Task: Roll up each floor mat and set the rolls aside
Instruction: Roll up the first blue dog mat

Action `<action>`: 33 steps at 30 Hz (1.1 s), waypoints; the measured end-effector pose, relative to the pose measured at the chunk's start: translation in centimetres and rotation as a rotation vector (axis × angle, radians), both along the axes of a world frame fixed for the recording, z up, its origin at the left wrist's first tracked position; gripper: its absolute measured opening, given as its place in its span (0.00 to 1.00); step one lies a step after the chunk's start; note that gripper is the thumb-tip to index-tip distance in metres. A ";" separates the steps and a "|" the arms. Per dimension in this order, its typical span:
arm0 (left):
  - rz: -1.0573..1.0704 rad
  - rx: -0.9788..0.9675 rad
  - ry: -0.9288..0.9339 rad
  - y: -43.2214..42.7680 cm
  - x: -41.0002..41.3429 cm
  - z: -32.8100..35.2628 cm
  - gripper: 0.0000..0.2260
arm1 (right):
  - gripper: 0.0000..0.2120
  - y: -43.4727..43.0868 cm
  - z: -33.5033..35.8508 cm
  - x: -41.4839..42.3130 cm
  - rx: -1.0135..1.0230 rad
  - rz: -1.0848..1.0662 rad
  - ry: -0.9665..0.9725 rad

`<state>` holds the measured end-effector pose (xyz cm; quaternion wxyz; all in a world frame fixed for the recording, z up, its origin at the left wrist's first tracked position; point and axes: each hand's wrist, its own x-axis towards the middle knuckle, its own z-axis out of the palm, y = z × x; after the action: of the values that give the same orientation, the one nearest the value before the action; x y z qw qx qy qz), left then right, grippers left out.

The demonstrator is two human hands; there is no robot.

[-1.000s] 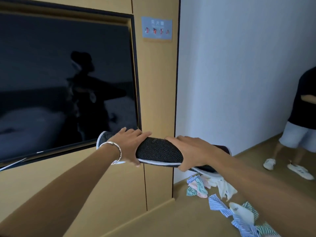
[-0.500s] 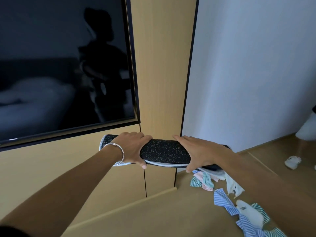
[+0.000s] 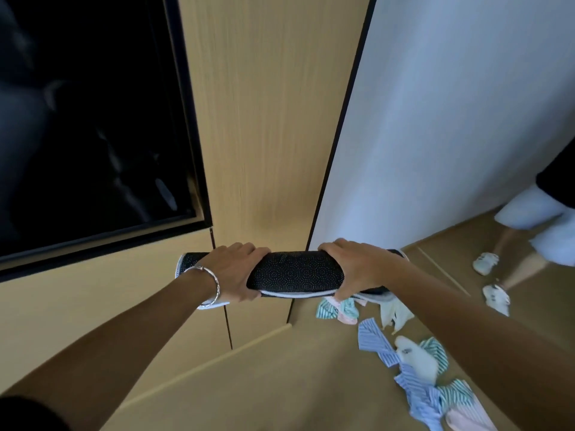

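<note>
Our left hand (image 3: 233, 272) and our right hand (image 3: 357, 269) each wrap over the top of the floor mat (image 3: 295, 270), fingers curled round it and thumbs underneath, one hand toward each end. The mat is a tight black dotted roll with pale trim, held level in the air in front of the wood panel wall (image 3: 264, 119), well off the floor (image 3: 311, 399).

We judge the rolling of this mat done. What is left is setting it aside, and no place for rolls shows here. No other mats are in view, rolled or flat, so we cannot tell how many remain.

Beyond the roll's right end, striped clothes (image 3: 413, 362) lie scattered on the floor. A dark screen (image 3: 93, 119) hangs to the left, and another person's legs (image 3: 510, 244) stand at the right edge.
</note>
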<state>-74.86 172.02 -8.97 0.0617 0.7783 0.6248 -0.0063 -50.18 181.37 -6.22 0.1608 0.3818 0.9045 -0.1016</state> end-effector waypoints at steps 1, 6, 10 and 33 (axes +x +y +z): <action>0.007 -0.034 -0.022 0.4 -0.1 -0.8 0.31 | 0.44 0.7 -0.8 -0.1 0.001 0.005 -0.016; 0.074 -0.154 -0.066 2.2 -1.6 -5.4 0.31 | 0.37 3.8 -5.6 -1.3 -0.080 0.001 -0.089; 0.143 -0.230 -0.071 2.3 -2.4 -9.5 0.31 | 0.33 5.0 -11.0 -2.4 -0.060 0.104 -0.072; 0.529 -0.521 0.110 4.6 5.0 -53.8 0.32 | 0.38 10.8 -58.7 0.3 -0.162 0.292 -0.006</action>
<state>-69.83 176.65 -62.74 0.2236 0.5467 0.7840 -0.1908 -49.89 192.12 -64.92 0.2068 0.2322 0.9387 -0.1488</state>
